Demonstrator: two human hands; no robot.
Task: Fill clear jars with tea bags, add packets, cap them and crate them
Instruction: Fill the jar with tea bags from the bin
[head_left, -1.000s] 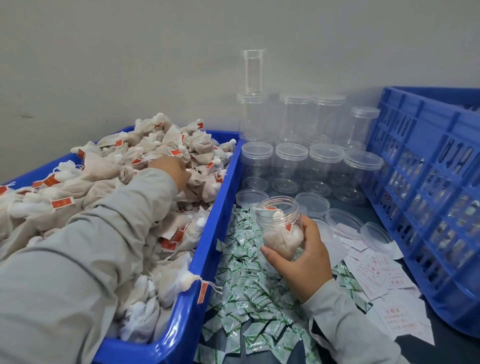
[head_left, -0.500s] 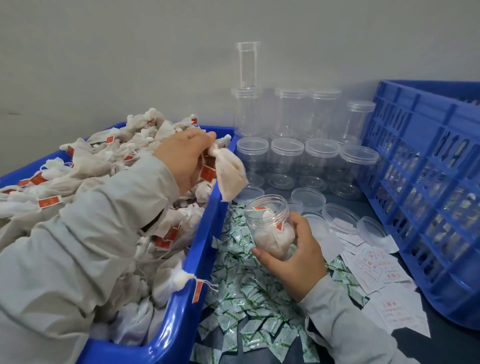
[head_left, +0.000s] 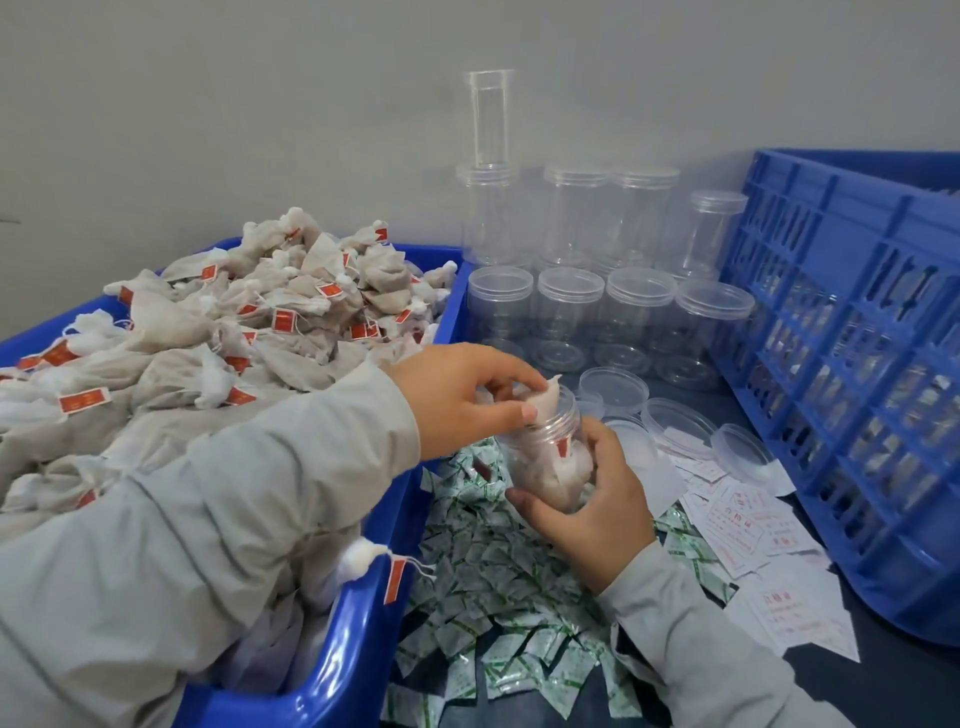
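Observation:
My right hand grips a clear jar, partly filled with tea bags, above the green packets. My left hand pinches a white tea bag at the jar's open mouth, and the bag is partway in. A blue bin heaped with tea bags with red tags takes up the left side. White paper slips lie to the right of the packets.
Capped empty jars stand in rows at the back against the wall, one tall open tube on top. Loose lids lie in front of them. A blue slotted crate stands along the right side.
My left hand has left the tea bag heap, carried one bag rightward over the bin's edge and brought it down to the jar's mouth. My right hand has kept hold of the jar.

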